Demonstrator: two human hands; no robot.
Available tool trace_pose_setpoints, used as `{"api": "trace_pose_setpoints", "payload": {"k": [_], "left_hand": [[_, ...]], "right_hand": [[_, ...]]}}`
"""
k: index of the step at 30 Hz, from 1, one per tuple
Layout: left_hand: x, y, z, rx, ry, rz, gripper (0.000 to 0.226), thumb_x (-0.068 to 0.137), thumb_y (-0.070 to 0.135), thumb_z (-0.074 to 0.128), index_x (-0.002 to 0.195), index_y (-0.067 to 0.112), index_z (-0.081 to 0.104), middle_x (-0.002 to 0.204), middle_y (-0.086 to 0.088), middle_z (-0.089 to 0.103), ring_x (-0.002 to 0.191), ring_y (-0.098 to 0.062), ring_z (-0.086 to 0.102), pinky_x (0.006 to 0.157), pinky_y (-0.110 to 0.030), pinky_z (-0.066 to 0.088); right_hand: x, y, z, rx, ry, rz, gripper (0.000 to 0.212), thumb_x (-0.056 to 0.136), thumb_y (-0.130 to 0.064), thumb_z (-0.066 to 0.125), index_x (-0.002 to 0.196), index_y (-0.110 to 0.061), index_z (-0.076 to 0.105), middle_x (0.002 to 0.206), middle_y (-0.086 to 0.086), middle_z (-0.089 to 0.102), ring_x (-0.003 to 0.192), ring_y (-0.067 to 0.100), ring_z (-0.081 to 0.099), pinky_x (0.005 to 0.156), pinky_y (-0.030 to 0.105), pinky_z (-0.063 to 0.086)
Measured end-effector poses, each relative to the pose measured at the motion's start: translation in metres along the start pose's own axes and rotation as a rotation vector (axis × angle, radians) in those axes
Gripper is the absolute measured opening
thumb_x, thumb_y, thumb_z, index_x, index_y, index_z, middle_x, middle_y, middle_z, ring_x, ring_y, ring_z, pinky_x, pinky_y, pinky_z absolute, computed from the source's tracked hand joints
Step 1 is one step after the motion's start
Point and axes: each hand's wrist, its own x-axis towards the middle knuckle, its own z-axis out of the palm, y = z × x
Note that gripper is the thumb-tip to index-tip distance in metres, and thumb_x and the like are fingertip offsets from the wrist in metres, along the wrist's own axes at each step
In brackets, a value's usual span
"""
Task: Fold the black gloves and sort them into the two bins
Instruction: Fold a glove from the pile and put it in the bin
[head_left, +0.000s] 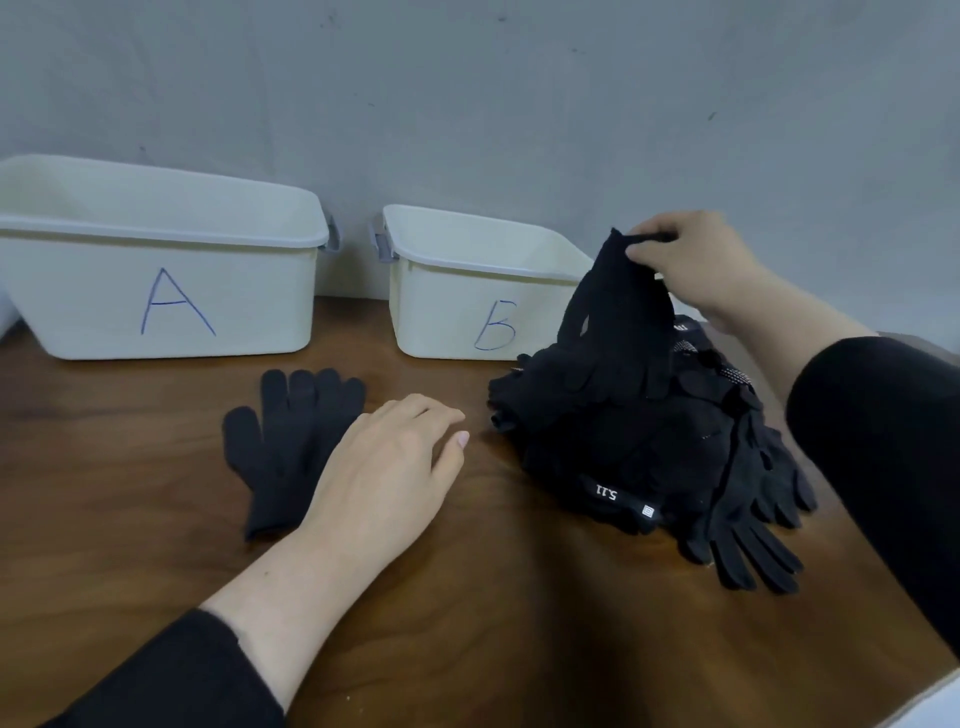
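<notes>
The right hand (696, 260) is pinching a glove (618, 332) by its cuff, fingers hanging down onto the pile (649, 457). A flat glove (283, 441) is lying lengthwise, fingers pointing toward bin A (156, 291). The left hand (384, 467) is resting beside it, fingers loosely together. Two bins are standing behind; bin B (467, 306) is just beside the pile.

flat glove (283, 441), glove pile (649, 447), empty bins (156, 291)

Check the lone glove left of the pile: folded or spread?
Spread. The lone glove lies flat on the table, fingers and thumb splayed, with no crease showing.
</notes>
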Motion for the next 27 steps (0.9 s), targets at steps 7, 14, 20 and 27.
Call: {"api": "trace_pose_setpoints", "payload": {"k": [7,14,20,27], "left_hand": [[-0.003,-0.023,-0.028,-0.049,0.171,0.026,0.023,0.1,0.028,0.054,0.112,0.022,0.072,0.105,0.009,0.072,0.096,-0.008,0.062,0.085,-0.025,0.047],[-0.043,-0.124,-0.083,0.097,-0.214,-0.077,0.031,0.101,0.042,0.047,0.128,0.036,0.062,0.137,0.018,0.054,0.128,-0.004,0.046,0.112,-0.034,0.032],[-0.049,-0.14,-0.09,0.031,-0.21,-0.198,0.033,0.102,0.04,0.048,0.133,0.034,0.059,0.141,0.016,0.053,0.132,-0.006,0.045,0.115,-0.037,0.032],[-0.045,-0.148,-0.106,-0.071,-0.003,-0.324,0.031,0.103,0.034,0.048,0.129,0.028,0.063,0.127,0.014,0.06,0.118,-0.004,0.052,0.094,-0.016,0.034]], "right_hand": [[-0.029,-0.077,-0.024,0.047,-0.135,-0.185,0.013,0.094,-0.01,0.066,0.092,-0.022,0.07,0.08,0.004,0.064,0.074,0.017,0.059,0.078,0.039,0.05],[-0.063,-0.131,0.03,0.132,-0.495,-0.219,0.034,0.091,-0.012,0.072,0.12,-0.03,0.069,0.083,0.005,0.074,0.078,0.014,0.069,0.068,0.029,0.053],[-0.074,-0.152,0.09,0.049,-0.494,-0.201,0.009,0.092,-0.013,0.07,0.096,-0.018,0.077,0.09,0.003,0.077,0.093,0.023,0.073,0.084,0.037,0.061],[-0.089,-0.174,0.129,0.186,-0.12,-0.484,0.012,0.097,-0.019,0.062,0.094,-0.03,0.067,0.086,-0.007,0.073,0.07,0.002,0.062,0.067,0.013,0.047]]}}
